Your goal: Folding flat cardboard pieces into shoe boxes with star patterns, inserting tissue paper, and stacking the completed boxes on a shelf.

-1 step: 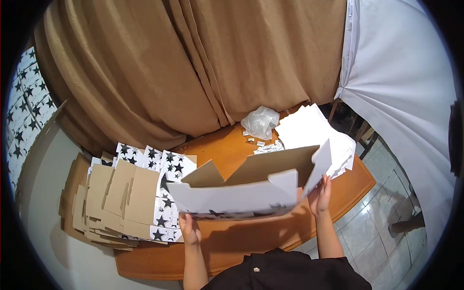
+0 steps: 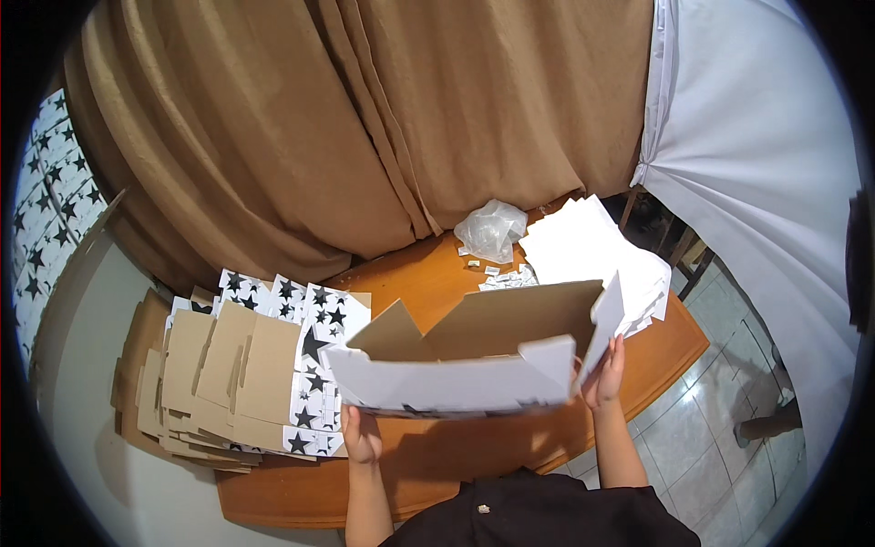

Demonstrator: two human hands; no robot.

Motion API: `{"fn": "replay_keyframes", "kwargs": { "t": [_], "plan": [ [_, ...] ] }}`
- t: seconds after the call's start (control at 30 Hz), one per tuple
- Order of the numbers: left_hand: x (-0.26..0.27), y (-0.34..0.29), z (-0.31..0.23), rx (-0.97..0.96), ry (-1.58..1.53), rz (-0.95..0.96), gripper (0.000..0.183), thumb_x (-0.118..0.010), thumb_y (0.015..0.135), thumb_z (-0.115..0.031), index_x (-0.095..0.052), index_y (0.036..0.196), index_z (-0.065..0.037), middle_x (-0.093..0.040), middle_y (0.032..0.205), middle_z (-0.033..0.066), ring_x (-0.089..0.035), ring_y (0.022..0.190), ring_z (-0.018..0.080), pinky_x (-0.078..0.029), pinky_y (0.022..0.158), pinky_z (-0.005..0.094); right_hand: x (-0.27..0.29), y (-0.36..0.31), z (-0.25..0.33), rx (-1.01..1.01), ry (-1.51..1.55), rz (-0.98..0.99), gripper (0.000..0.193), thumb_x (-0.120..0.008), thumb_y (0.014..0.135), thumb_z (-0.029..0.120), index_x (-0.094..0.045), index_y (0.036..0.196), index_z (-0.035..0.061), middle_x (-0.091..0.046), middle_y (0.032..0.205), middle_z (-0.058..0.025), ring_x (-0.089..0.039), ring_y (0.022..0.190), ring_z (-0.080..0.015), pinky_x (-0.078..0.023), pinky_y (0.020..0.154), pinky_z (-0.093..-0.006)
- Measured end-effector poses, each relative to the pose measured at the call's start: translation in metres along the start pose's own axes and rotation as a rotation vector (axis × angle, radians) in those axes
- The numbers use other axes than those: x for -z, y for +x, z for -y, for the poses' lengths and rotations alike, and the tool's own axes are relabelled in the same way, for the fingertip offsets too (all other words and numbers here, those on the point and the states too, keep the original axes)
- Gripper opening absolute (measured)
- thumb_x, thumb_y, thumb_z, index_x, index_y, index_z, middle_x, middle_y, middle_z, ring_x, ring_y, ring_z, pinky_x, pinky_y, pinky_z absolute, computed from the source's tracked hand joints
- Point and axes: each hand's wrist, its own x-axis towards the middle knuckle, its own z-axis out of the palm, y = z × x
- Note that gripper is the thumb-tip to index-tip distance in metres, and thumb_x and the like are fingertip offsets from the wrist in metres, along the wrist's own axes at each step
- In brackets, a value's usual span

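Above the table, near the middle, I hold a partly folded cardboard box (image 2: 456, 378), white outside with black prints low on its side and plain brown inside. Its top is open, and a brown flap (image 2: 396, 330) stands up at its left end. My left hand (image 2: 362, 435) grips the lower left corner, with the fingers partly hidden behind the box. At the right end, my right hand (image 2: 603, 376) is closed on a white end flap (image 2: 609, 319) that angles away from the front wall.
Stacked flat cardboard blanks (image 2: 269, 369), some with black stars, cover the left of the wooden table (image 2: 301, 497). White paper sheets (image 2: 574, 242) lie at the back right. Beside them are a clear plastic bag (image 2: 492, 230) and several small packets (image 2: 510, 278). Brown curtains (image 2: 365, 118) hang behind.
The box has shifted slightly right and tipped, so more of its inside shows and less of the printed stars. The right end flap swings a little. Both hands keep their hold.
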Motion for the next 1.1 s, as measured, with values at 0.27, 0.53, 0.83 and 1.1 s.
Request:
{"fn": "replay_keyframes", "kwargs": {
  "t": [0.27, 0.53, 0.83, 1.1],
  "plan": [
    [-0.004, 0.001, 0.016, 0.598, -0.376, 0.074, 0.074, -0.022, 0.09, -0.063, -0.034, 0.136, -0.006, -0.044, 0.132, 0.0123, -0.045, 0.119, 0.0308, -0.041, 0.09, 0.0586, 0.031, -0.006, -0.028, -0.036, 0.033, 0.092, 0.051, -0.033, 0.094, 0.045, -0.041, 0.131, 0.0103, -0.05, 0.126, -0.0084, -0.053, 0.11, -0.0271, -0.046, 0.091, -0.0473],
    [-0.041, -0.001, 0.034, 0.407, 0.125, 0.117, 0.044, -0.051, 0.09, -0.038, -0.052, 0.115, -0.002, -0.06, 0.097, 0.0142, -0.063, 0.077, 0.0206, -0.055, 0.055, 0.0317, 0.037, -0.014, -0.021, 0.124, -0.636, -0.145, 0.03, -0.04, 0.093, 0.032, -0.049, 0.114, 0.0123, -0.057, 0.104, -0.0052, -0.055, 0.094, -0.0131, -0.048, 0.078, -0.0297],
    [0.003, 0.02, 0.115, 0.534, 0.014, 0.406, 0.043, -0.049, 0.091, -0.037, -0.052, 0.117, -0.002, -0.061, 0.097, 0.0146, -0.064, 0.08, 0.0211, -0.054, 0.054, 0.0314, 0.034, -0.011, 0.008, 0.216, -0.429, -0.188, 0.017, -0.048, 0.094, 0.023, -0.052, 0.091, 0.0069, -0.053, 0.07, 0.0017, -0.049, 0.06, -0.0049, -0.04, 0.05, -0.0197],
    [-0.017, -0.005, 0.11, 0.83, 0.049, 0.093, 0.031, -0.05, 0.091, -0.032, -0.059, 0.101, -0.005, -0.061, 0.078, 0.0078, -0.06, 0.063, 0.0155, -0.05, 0.05, 0.0241, 0.098, -0.026, -0.03, -0.039, -0.568, -0.085, 0.027, -0.045, 0.093, 0.017, -0.056, 0.115, 0.004, -0.06, 0.099, -0.0045, -0.057, 0.087, -0.0098, -0.047, 0.074, -0.0216]
  ]
}}
